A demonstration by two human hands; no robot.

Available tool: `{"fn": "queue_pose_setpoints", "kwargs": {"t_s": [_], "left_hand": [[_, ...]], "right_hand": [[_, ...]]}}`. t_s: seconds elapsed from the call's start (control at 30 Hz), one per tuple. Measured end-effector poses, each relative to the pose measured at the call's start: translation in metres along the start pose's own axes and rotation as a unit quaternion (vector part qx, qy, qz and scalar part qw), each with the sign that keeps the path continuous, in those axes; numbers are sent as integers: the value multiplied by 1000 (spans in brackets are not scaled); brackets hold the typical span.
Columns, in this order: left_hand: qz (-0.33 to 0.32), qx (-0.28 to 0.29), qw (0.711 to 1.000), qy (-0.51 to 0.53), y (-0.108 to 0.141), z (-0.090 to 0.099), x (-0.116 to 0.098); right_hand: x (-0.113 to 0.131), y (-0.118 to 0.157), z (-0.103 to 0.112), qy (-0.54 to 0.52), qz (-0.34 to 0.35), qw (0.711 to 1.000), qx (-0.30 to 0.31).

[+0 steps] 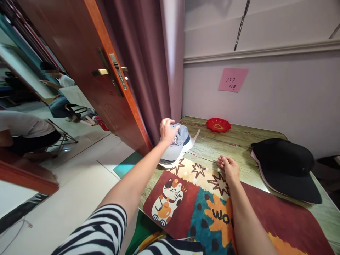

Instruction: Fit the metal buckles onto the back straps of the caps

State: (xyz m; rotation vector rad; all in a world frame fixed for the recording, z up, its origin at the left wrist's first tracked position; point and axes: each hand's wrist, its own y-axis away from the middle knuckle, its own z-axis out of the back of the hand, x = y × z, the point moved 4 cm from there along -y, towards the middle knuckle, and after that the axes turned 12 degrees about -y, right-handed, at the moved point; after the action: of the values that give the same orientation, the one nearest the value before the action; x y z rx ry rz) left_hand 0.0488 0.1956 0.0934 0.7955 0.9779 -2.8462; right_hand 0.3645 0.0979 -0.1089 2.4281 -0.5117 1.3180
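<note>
Step in hand, judged: left hand [168, 132] handling pale grey fabric baseball cap [182, 134] at its crown. Fingers curved, thumb parted; cannot tell if gripping. Any lift would call for a firmer pinch on soft cloth. Curved brim below the fingers, more caps stacked underneath. Right hand [230, 170] loosely closed, nothing visible in it, near the smooth printed cat mat [183, 198]. Beyond its fingers, glossy red scalloped dish [219, 125]; to their right, matte black domed cap [284, 166].

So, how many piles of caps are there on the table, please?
2: the grey-topped pile at the left hand, and the black-topped pile on the right. Some caps inside may be hidden.
</note>
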Motion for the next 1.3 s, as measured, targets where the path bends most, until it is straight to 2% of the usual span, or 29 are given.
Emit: {"fn": "queue_pose_setpoints", "kwargs": {"t_s": [0.07,0.13,0.2,0.37,0.57,0.7,0.83,0.93,1.0,1.07,1.13,1.3], "left_hand": [[38,37,997,-62,-20,-1,23],[48,93,990,-91,-23,-7,40],[46,120,987,-100,-19,-15,49],[45,88,991,-90,-16,-19,49],[20,42,998,-47,-19,4,37],[-21,1,1000,-1,-18,33,19],[-102,-71,987,104,-15,73,-18],[-145,-76,974,157,-5,98,-53],[-150,-59,969,184,7,106,-76],[-144,-36,967,207,24,104,-93],[-131,-5,961,242,44,94,-105],[-73,102,927,354,88,59,-115]], "right_hand": [[0,0,-1,6,-3,1000,6],[1,1,-2,8,-4,1000,7],[3,2,-2,6,-2,1000,3],[9,8,-7,7,6,1000,2],[22,14,-20,8,20,1000,23],[36,20,-34,2,31,999,44],[54,32,-55,2,38,996,85],[70,45,-71,4,33,990,134],[82,56,-83,-7,22,983,184],[92,70,-94,-31,0,968,251],[102,82,-102,-64,-25,954,293],[119,93,-100,-133,-58,956,254]]}}
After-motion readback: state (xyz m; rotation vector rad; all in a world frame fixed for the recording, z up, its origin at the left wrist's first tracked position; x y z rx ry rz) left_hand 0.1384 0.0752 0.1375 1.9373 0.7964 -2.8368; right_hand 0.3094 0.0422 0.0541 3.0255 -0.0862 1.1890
